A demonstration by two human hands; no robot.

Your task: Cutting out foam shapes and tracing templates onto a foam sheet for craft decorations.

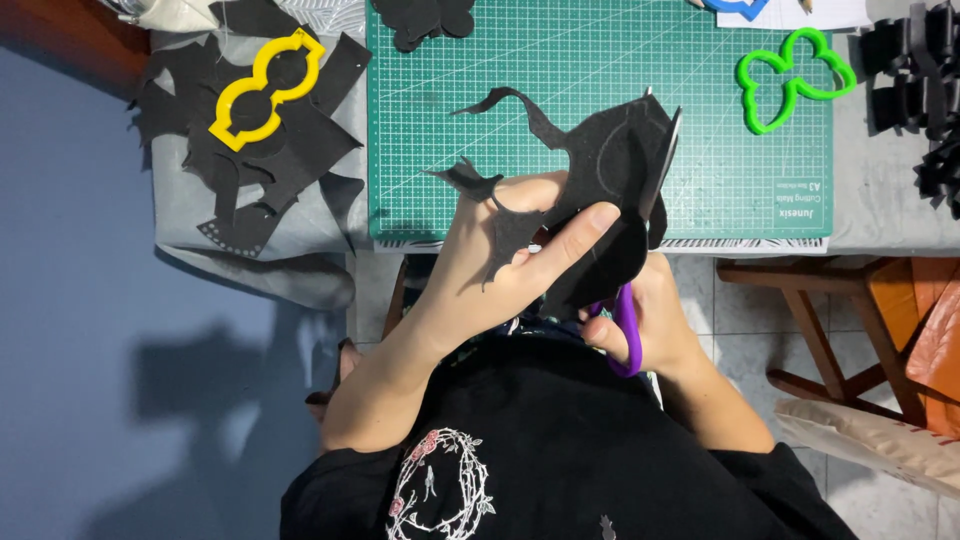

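Green cutting mat (600, 60) on the table (180, 200). Yellow template (266, 86) left of the mat, lying on black scraps (290, 150). Green template (795, 75) on the mat's right part. Black cut pieces (920, 80) right of the mat. Wooden stool (830, 320) below its right corner.

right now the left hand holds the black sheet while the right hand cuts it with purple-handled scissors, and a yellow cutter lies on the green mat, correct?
Not quite. In the head view the yellow cutter lies on black scraps left of the green mat, not on it. The left hand, black sheet, right hand and scissors are as you say.
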